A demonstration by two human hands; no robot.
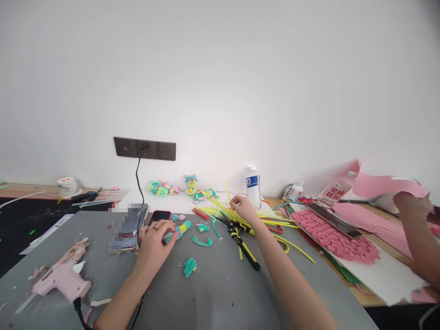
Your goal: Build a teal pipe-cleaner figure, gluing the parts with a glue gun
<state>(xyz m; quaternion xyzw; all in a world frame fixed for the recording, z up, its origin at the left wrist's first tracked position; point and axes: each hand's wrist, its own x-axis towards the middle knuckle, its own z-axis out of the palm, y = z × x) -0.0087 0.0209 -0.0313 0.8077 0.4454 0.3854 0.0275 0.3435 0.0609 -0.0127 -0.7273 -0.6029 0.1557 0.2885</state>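
Observation:
My left hand (155, 238) rests on the grey mat (213, 288), fingers closed round a small teal and yellow pipe-cleaner piece (179, 230). My right hand (243, 208) reaches forward and pinches a yellow pipe cleaner (228, 195) that rises from the pile of yellow stems (240, 215). Black and yellow pliers (240, 238) lie just below that hand. Loose teal bits (190, 266) and a teal curl (202, 241) lie between my hands.
A pink glue gun (62, 277) lies at the front left, and phones (158, 215) lie beside my left hand. Finished figures (190, 185) and a bottle (253, 185) stand by the wall. At right, another person's arm (417, 238) works over pink sheets (378, 220) and pink pieces (338, 240).

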